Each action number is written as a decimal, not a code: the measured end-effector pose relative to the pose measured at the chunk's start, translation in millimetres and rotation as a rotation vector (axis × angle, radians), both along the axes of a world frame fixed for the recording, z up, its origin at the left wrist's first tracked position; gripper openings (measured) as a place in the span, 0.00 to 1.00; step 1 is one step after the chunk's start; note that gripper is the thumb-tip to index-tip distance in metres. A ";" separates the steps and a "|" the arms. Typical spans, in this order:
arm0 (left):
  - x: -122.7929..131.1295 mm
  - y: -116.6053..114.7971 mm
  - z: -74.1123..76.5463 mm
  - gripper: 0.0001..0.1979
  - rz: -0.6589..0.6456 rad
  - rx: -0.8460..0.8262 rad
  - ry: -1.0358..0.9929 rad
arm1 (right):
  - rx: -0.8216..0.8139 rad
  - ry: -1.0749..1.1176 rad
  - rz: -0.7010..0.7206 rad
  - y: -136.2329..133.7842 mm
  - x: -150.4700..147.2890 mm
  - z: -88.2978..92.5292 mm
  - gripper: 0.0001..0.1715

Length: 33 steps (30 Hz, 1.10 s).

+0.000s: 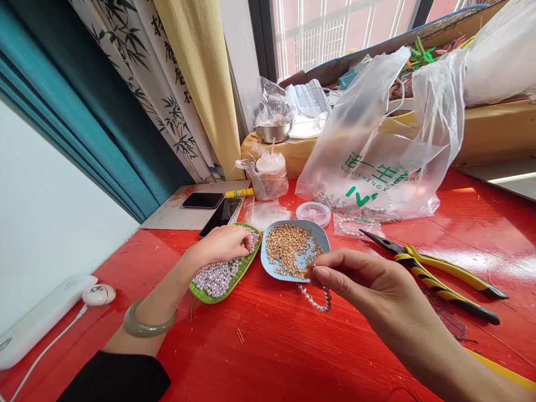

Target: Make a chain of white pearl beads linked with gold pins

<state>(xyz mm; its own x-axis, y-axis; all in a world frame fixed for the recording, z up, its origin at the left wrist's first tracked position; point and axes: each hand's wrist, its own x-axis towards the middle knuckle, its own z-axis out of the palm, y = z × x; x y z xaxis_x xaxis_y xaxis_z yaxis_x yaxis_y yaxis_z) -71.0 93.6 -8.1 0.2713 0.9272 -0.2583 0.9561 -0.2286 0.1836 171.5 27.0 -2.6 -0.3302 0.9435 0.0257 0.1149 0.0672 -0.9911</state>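
My left hand [231, 243], a green bangle on its wrist, rests over a green leaf-shaped dish [209, 299] of pale lilac pearl beads [214, 277]. Its fingers are curled closed, and whatever they hold is hidden. My right hand [355, 274] pinches a strand of pearl beads [320, 306] between thumb and forefinger, and the strand hangs in a loop below the fingertips. These fingertips are at the right rim of a light blue dish [268, 269], which holds small gold beads [288, 245].
Yellow-and-black pliers [422, 265] lie on the red table [251, 357] at right. A clear plastic bag [377, 167] stands behind. Phones [203, 200], a yellow tube [239, 193], a bagged cup [270, 176] and a round clear lid [313, 214] sit beyond the dishes. A white cable [48, 349] runs at left.
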 end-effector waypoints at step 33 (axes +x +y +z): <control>52.9 -47.4 22.0 0.05 0.087 -0.401 -1.552 | -0.150 0.097 0.082 -14.0 -3.0 16.8 0.09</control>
